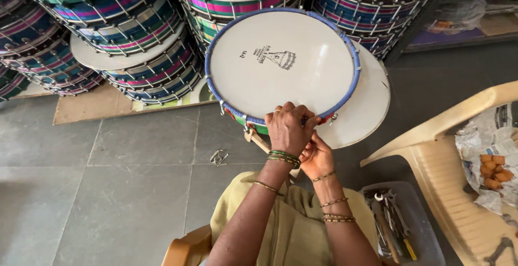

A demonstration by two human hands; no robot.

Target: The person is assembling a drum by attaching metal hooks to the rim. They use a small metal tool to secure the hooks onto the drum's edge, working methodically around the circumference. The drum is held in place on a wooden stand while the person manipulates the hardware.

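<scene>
The left hand (288, 128) and right hand (315, 155), fingers clamped on the near rim of the drum (280, 63), steady it for access to the lug (333, 117).

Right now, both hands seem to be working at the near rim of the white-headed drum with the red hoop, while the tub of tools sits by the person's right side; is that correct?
Not quite: the hoop is blue, not red. The head view shows both the left hand and right hand at the near rim of the white-headed drum, and the tub of tools by the person's right side.
</scene>
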